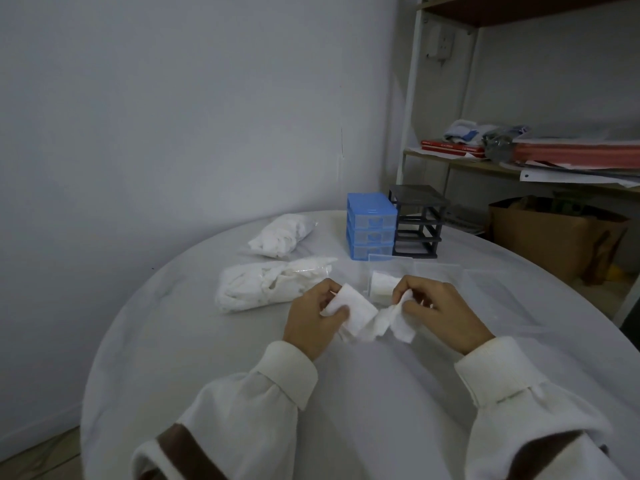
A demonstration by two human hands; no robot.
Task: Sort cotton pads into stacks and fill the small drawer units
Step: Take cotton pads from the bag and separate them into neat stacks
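1. We are sorting: our left hand (313,315) grips a stack of cotton pads (356,311) above the worktop (207,341).
2. Our right hand (431,308) pinches 1 crumpled pad (398,320).
3. Next, we think, flatten it and add it.

Plain pale wall (173,98), unmarked but for a thin dark vertical line right of centre. Light dim, bluish. Round table (346,393) under a white cloth stands against the wall. Strip of wood-tone floor (38,455) at lower left. Shelf unit (412,98) at right, white uprights, wooden boards, holding red books (450,148), cloths and papers. Brown box (540,237) beneath. White wall fitting (440,43) behind the upright.
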